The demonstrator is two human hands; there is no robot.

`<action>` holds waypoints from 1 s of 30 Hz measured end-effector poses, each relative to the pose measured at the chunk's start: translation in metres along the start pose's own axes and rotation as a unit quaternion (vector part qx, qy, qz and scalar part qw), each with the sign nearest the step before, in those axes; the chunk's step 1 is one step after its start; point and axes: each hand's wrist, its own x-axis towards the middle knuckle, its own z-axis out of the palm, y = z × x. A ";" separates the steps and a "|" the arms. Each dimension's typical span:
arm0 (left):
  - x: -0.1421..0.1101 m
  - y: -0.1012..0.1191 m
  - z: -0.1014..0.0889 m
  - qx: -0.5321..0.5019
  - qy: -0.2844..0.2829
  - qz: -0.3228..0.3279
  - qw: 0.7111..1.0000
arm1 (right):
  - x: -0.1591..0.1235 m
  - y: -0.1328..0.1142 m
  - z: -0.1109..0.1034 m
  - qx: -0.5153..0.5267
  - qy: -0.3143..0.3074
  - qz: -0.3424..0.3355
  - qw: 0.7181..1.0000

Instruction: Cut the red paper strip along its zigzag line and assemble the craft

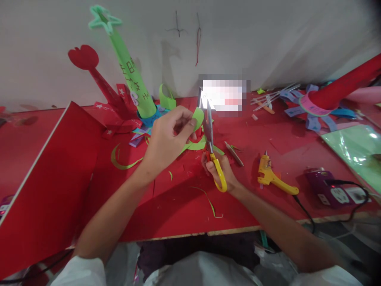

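Observation:
My left hand (168, 137) pinches a piece of light green paper (197, 118) above the red table (178, 206), fingers closed on it. A long green strip of the same paper trails down under the hand. My right hand (218, 169) grips yellow-handled scissors (210, 139), blades pointing up and open against the paper's right edge. Both hands meet near the middle of the table.
A yellow glue gun (272, 174) lies right of the scissors, its cord running off the edge. A purple power strip (326, 188) sits further right. A large red sheet (47, 178) leans at left. Green and red paper cones (131, 75) stand behind. Green scraps litter the table.

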 end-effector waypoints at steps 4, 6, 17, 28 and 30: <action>-0.002 0.002 0.002 -0.002 -0.005 -0.017 1.000 | 0.001 -0.003 0.000 -0.001 -0.005 0.000 1.000; -0.002 0.002 0.003 -0.006 -0.008 -0.018 1.000 | 0.001 -0.001 0.000 0.001 -0.005 0.004 1.000; -0.003 0.000 0.006 -0.017 -0.021 -0.023 0.999 | 0.002 -0.003 -0.001 -0.013 -0.006 0.015 1.000; -0.001 0.002 0.004 -0.011 -0.007 -0.010 1.000 | 0.003 -0.008 -0.005 -0.047 -0.007 0.018 0.999; -0.001 0.002 0.004 -0.007 -0.005 -0.009 1.000 | 0.003 -0.008 -0.006 -0.049 -0.007 0.019 0.999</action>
